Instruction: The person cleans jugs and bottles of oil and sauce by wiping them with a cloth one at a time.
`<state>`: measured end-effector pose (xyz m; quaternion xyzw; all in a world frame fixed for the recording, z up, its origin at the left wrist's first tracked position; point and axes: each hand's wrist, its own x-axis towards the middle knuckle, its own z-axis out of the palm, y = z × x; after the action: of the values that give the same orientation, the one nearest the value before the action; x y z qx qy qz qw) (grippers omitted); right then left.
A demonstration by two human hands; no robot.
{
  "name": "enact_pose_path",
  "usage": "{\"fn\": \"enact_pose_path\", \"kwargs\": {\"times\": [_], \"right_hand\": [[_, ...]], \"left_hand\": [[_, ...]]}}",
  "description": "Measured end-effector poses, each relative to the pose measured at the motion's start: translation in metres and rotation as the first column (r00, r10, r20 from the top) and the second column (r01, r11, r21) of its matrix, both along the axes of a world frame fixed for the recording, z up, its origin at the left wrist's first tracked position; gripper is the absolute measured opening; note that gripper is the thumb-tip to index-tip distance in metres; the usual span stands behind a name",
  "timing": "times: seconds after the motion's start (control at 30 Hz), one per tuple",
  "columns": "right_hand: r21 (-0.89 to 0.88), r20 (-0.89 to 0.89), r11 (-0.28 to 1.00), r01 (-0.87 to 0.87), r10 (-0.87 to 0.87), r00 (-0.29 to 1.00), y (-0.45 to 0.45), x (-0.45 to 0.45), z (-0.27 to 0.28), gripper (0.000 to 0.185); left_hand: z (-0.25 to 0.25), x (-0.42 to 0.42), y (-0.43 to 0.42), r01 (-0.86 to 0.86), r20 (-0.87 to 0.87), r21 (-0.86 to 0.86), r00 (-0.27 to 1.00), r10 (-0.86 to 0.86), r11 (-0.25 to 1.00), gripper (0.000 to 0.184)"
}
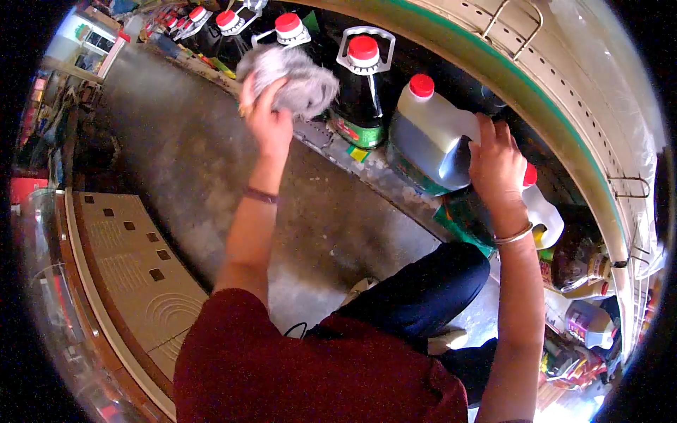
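Note:
My left hand grips a crumpled, fluffy grey cloth, slightly smeared by motion, in front of the row of bottles. My right hand is closed around the handle of a large translucent jug with a red cap and dark liquid inside. The jug stands a little tilted at the shelf's edge. Between the hands is a dark bottle with a red cap, a white carrying ring and a green label. Below my right wrist, another red-capped jug is partly hidden.
More red-capped bottles line the low shelf toward the back left. Above them curves a perforated shelf edge with wire hooks. A purple-labelled jug and packets stand at lower right. Along the left side is a beige panelled cabinet, beside the concrete floor.

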<state>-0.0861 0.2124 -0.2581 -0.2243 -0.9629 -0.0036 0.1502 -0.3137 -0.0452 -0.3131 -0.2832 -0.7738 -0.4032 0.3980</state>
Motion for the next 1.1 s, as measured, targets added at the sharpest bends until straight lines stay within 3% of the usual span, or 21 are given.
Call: {"fn": "enact_pose_path", "kwargs": {"times": [0.07,0.17,0.27,0.4,0.43,0.47,0.53,0.6,0.7,0.8,0.87,0.97,1.0,1.07,1.1], "right_hand": [[0.015,0.034,0.999,0.042,-0.043,0.999,-0.002,0.001,0.0,0.049],[-0.019,0.035,1.0,0.02,-0.02,0.999,-0.006,0.003,0.006,0.048],[0.008,0.035,0.999,0.038,-0.038,0.999,-0.006,0.001,0.005,0.048],[0.024,0.003,0.999,0.026,-0.026,1.0,0.0,-0.002,-0.003,0.048],[0.011,0.007,0.999,0.034,-0.034,0.999,0.0,-0.002,-0.003,0.048],[-0.001,0.012,0.999,0.045,-0.045,0.999,0.0,-0.001,-0.002,0.047],[-0.003,0.019,0.999,0.051,-0.051,0.999,-0.002,0.0,-0.001,0.047],[-0.012,0.025,0.998,0.06,-0.059,0.998,-0.003,0.0,-0.002,0.047],[-0.009,0.014,0.998,0.068,-0.068,0.998,-0.003,-0.001,-0.003,0.045],[0.001,0.03,0.996,0.092,-0.092,0.995,-0.004,-0.002,-0.003,0.044],[-0.014,0.034,0.996,0.086,-0.086,0.996,-0.005,-0.001,-0.002,0.044],[0.051,-0.027,0.998,0.048,-0.047,0.999,-0.004,-0.003,-0.006,0.036],[0.083,-0.04,0.995,0.049,-0.046,0.998,-0.003,-0.004,-0.008,0.036],[0.159,-0.078,0.986,0.048,-0.035,0.996,-0.004,-0.006,-0.011,0.035],[0.158,-0.074,0.987,0.039,-0.027,0.997,-0.003,-0.006,-0.012,0.035]], "left_hand": [[-0.013,-0.034,0.005,0.1,-0.074,-0.422,0.987,-0.144,0.901,0.034],[0.005,-0.051,0.018,-0.007,-0.2,-0.761,0.954,-0.224,0.649,0.018],[0.044,-0.074,0.04,0.033,-0.154,-0.882,0.923,-0.352,0.471,0.019],[0.067,-0.1,0.092,-0.207,-0.209,-0.977,0.928,-0.309,0.04,0.023],[0.068,-0.106,0.105,-0.205,-0.209,-0.978,0.927,-0.31,0.046,0.023],[0.07,-0.109,0.119,0.02,0.008,-0.998,0.979,-0.205,0.059,0.023],[0.074,-0.129,0.141,0.37,0.371,-0.917,0.928,-0.027,0.149,0.024],[0.079,-0.152,0.14,0.472,0.521,-0.814,0.851,0.067,0.338,0.023],[0.078,-0.193,0.121,0.468,0.723,-0.537,0.684,0.096,0.702,0.023],[0.068,-0.231,0.089,0.283,0.867,-0.175,0.498,0.012,0.943,0.023],[0.057,-0.249,0.063,0.132,0.924,0.031,0.375,-0.079,0.991,0.024],[0.048,-0.262,0.031,0.048,0.973,0.18,0.135,-0.185,0.983,0.02],[0.047,-0.264,0.018,0.1,0.968,0.245,0.036,-0.25,0.964,0.019],[0.039,-0.253,0.0,0.031,0.903,0.428,-0.053,-0.427,0.903,0.027],[0.029,-0.25,-0.004,0.101,0.798,0.602,-0.101,-0.594,0.792,0.025]]}}
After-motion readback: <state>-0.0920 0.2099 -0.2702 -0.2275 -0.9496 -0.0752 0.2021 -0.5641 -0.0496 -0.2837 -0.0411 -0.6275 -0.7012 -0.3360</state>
